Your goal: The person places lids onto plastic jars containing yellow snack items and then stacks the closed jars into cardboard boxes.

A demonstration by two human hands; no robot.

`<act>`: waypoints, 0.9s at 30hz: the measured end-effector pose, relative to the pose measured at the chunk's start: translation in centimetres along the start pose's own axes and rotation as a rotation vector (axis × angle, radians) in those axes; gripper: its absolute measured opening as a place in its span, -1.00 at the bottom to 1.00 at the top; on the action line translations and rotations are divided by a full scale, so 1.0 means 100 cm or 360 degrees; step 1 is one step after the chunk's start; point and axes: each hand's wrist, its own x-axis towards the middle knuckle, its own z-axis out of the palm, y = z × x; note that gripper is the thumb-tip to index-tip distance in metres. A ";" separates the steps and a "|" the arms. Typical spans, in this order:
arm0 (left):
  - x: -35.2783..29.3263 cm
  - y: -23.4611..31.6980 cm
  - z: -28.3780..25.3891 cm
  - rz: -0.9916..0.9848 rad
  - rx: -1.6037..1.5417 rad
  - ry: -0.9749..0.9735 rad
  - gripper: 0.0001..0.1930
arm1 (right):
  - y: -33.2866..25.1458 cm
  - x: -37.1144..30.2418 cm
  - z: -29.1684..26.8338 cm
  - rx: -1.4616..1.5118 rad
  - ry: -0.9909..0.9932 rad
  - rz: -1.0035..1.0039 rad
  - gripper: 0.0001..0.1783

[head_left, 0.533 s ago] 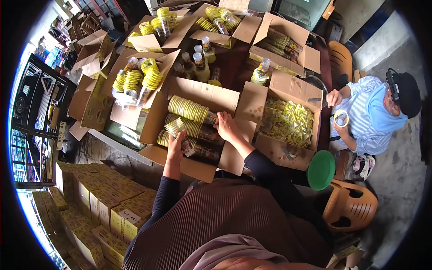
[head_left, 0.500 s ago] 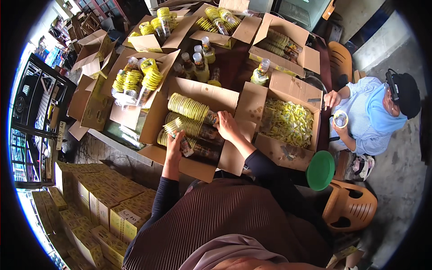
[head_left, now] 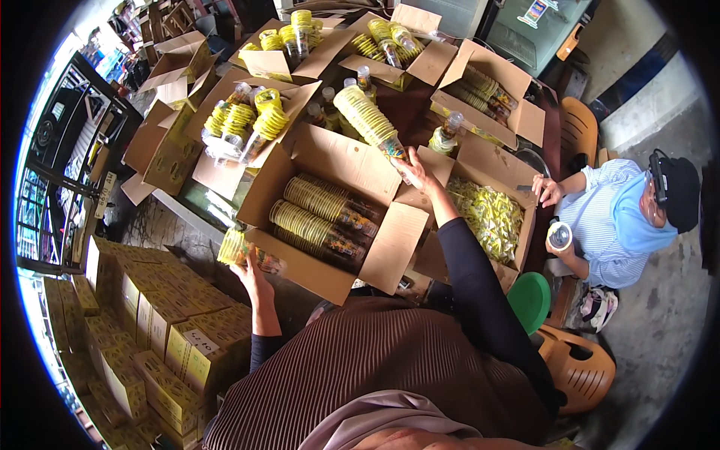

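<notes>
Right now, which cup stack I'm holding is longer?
The longer stack is in your right hand; it shows many more rims than the shorter stack in your left hand.

The head-worn fisheye view looks steeply down from close above, past the wearer's pleated brown top (head_left: 375,352), toward the counter (head_left: 409,114).
</notes>
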 end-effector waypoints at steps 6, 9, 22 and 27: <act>-0.024 0.029 0.023 -0.0593 -0.1078 -0.0135 -0.60 | 0.012 -0.020 0.012 0.0176 -0.0170 -0.0446 -0.39; -0.032 0.052 0.054 -0.0501 -0.1195 -0.0181 -0.59 | -0.006 -0.052 0.014 0.0191 -0.0244 -0.0360 -0.43; 0.012 0.012 0.125 -0.0761 -0.1312 -0.0653 -0.61 | 0.106 -0.067 0.104 -0.0318 -0.0521 -0.0028 0.07; 0.015 -0.005 0.111 -0.0668 -0.1282 -0.0504 -0.56 | 0.077 -0.084 0.094 -0.0273 -0.0414 -0.0007 0.10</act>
